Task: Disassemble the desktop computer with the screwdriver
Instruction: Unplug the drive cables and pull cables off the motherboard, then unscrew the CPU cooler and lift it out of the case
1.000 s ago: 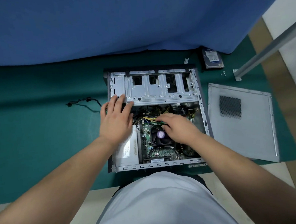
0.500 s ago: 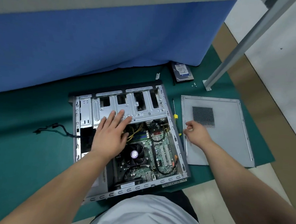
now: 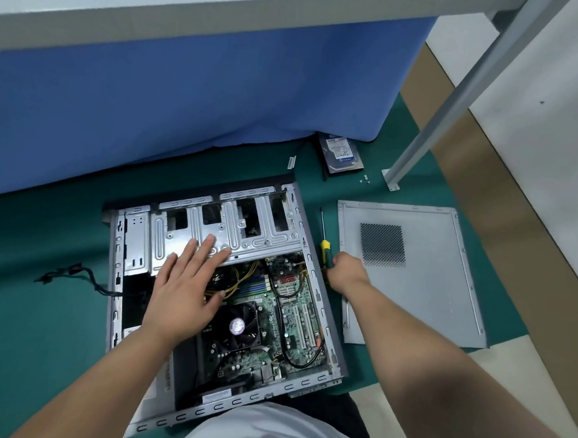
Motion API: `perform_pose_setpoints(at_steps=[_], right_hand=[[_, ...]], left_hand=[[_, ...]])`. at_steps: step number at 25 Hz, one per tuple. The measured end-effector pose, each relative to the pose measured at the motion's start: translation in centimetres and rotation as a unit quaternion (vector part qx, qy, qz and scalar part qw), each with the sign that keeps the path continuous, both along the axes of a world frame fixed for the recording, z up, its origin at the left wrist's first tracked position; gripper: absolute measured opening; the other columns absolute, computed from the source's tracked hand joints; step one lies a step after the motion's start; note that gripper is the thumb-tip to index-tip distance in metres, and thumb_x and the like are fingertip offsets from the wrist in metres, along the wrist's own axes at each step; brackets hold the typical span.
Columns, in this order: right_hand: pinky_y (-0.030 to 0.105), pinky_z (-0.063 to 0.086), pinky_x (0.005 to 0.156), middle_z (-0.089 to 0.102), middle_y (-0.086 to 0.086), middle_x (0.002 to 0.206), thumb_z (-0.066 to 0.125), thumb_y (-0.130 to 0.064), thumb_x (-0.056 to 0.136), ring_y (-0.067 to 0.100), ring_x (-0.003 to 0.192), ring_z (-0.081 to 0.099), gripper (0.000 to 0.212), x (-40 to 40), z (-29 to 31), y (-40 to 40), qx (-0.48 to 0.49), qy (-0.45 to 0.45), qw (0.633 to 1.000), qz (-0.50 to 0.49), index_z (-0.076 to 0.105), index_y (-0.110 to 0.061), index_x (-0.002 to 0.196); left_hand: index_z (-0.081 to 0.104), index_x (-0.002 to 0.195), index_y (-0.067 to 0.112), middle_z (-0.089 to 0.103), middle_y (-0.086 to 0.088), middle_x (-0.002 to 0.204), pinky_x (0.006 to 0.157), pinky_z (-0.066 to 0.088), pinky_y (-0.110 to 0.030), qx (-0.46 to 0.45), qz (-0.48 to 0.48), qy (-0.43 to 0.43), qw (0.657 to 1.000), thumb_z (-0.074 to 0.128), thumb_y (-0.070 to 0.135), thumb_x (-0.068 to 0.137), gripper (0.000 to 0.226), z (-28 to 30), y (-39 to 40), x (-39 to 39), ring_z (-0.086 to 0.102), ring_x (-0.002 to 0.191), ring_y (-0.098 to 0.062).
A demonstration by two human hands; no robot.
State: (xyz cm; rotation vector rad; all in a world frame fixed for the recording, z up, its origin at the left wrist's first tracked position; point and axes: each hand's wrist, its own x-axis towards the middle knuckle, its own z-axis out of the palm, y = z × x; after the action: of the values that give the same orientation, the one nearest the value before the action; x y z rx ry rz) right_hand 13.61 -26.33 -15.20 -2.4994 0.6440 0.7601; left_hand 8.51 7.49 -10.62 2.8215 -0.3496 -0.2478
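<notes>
Yellow-green screwdriver (image 3: pixel 324 251) now gripped by right hand (image 3: pixel 346 272); left hand (image 3: pixel 185 290) stays flat, open.

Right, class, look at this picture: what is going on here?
A person is taking apart a desktop computer lying open on a green mat. The left hand rests flat on the metal drive bay, while the right hand grips the screwdriver beside the case. The side panel and a hard drive lie nearby.

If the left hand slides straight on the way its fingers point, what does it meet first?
The left hand lies flat, fingers on the metal drive cage. Straight on, it would likely meet the cage's cut-out openings, then the case's far wall; depth is unclear.
</notes>
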Motion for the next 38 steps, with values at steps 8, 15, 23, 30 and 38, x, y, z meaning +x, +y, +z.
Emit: perform_pose_setpoints(at_steps=[8, 15, 23, 30, 38], right_hand=[[0.031, 0.057, 0.081, 0.07, 0.002, 0.107, 0.064, -0.021, 0.099, 0.022, 0.097, 0.072, 0.015, -2.4, 6.1, 0.3, 0.233, -0.185, 0.941, -0.159, 0.064, -0.016, 0.113], [0.015, 0.047, 0.066, 0.061, -0.014, 0.101, 0.059, -0.021, 0.099, 0.003, 0.079, 0.06, 0.03, -7.2, 11.5, 3.3, 0.243, -0.18, 0.944, 0.132, 0.066, -0.033, 0.125], [0.023, 0.052, 0.065, 0.069, 0.012, 0.095, 0.061, -0.012, 0.098, 0.008, 0.069, 0.062, 0.026, -6.5, 13.9, 5.1, 0.367, -0.158, 0.916, -0.036, 0.069, -0.027, 0.118], [0.031, 0.063, 0.065, 0.073, 0.024, 0.095, 0.07, -0.009, 0.096, 0.029, 0.069, 0.074, 0.037, -6.1, 14.1, 8.4, 0.41, -0.161, 0.89, -0.116, 0.044, -0.015, 0.122], [0.033, 0.06, 0.069, 0.075, -0.008, 0.084, 0.066, -0.027, 0.099, 0.008, 0.073, 0.075, 0.033, -7.7, 12.7, 6.7, 0.23, -0.28, 0.931, 0.028, 0.038, -0.042, 0.11]], left_hand=[[0.041, 0.148, 0.05, 0.019, 0.03, 0.163, 0.125, -0.004, -0.033, -0.17, 0.081, 0.061, 0.98, 0.057, 0.043, 0.101, 0.051, 1.5, -0.6, 0.6, 0.001, 0.151, 0.009], [0.063, 0.126, 0.042, 0.076, 0.011, 0.11, 0.086, 0.054, -0.029, -0.577, 0.272, 0.142, 0.757, 0.065, 0.042, 0.097, 0.028, 4.7, -1.8, 0.3, 0.074, 0.097, -0.01], [0.075, 0.102, 0.007, 0.078, -0.015, 0.091, 0.071, 0.061, -0.024, -0.564, 0.252, 0.254, 0.745, 0.07, 0.004, 0.094, 0.01, 3.2, 1.2, -3.2, 0.076, 0.09, -0.031], [0.068, 0.109, 0.036, 0.076, 0.019, 0.094, 0.071, 0.053, -0.029, -0.139, 0.018, 0.105, 0.985, 0.067, 0.035, 0.097, 0.012, 2.9, -1.3, -5.1, 0.067, 0.079, -0.006], [0.026, 0.158, 0.033, 0.027, 0.007, 0.167, 0.116, 0.028, -0.048, 0.121, -0.111, 0.078, 0.983, 0.058, 0.068, 0.088, 0.084, 0.1, -2.4, -5.2, 0.033, 0.15, -0.018]])
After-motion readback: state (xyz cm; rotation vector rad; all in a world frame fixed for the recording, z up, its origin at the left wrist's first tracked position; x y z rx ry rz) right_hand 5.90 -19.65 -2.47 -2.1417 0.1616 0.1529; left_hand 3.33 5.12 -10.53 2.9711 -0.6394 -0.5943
